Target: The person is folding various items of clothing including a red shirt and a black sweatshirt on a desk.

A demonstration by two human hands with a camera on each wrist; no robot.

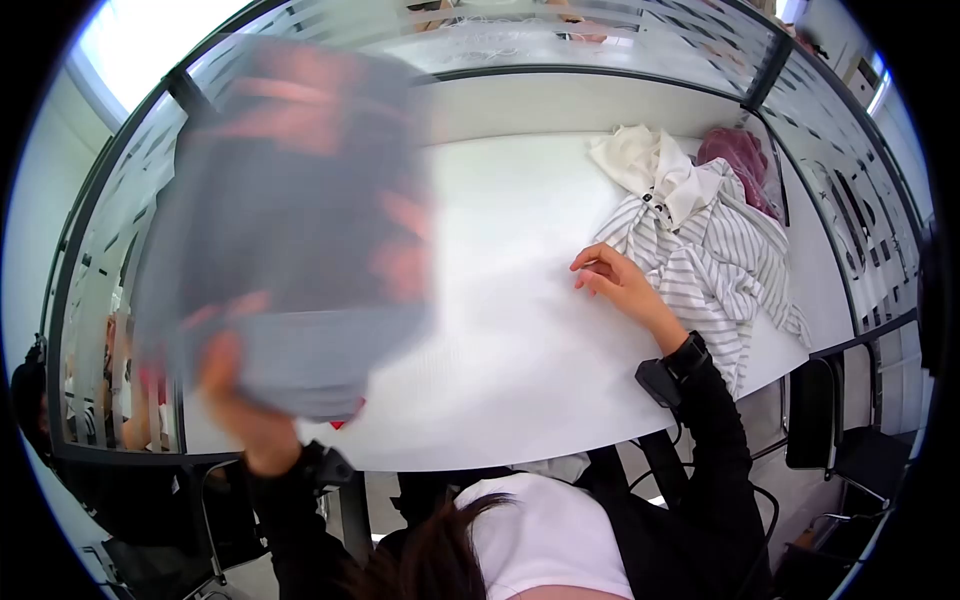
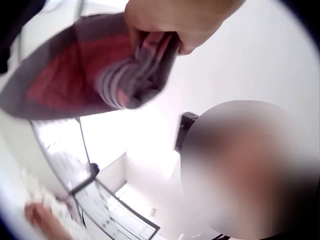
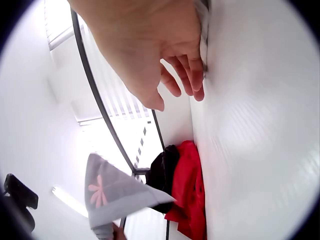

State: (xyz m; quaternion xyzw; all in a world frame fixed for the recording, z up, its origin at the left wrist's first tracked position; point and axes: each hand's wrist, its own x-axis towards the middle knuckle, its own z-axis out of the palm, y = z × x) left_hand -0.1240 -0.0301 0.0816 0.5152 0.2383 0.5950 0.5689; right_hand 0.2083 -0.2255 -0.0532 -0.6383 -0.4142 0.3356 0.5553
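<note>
My left hand (image 1: 235,400) grips a grey garment with pink flower shapes (image 1: 300,230) by its near edge, raised over the left part of the table and blurred by motion. In the left wrist view the fingers (image 2: 170,20) pinch a bunched, banded part of the garment (image 2: 75,70), and a dark red area shows on it. My right hand (image 1: 618,285) hovers over the table beside a white shirt with dark stripes (image 1: 725,250). Its fingers (image 3: 182,75) are loosely bent, with nothing held in the right wrist view.
A cream cloth (image 1: 650,165) and a mauve bundle (image 1: 735,160) lie with the striped shirt at the back right. Red cloth (image 3: 187,190) and black cloth (image 3: 162,172) lie by the partition. Low partitions (image 1: 590,100) edge the white table (image 1: 510,300).
</note>
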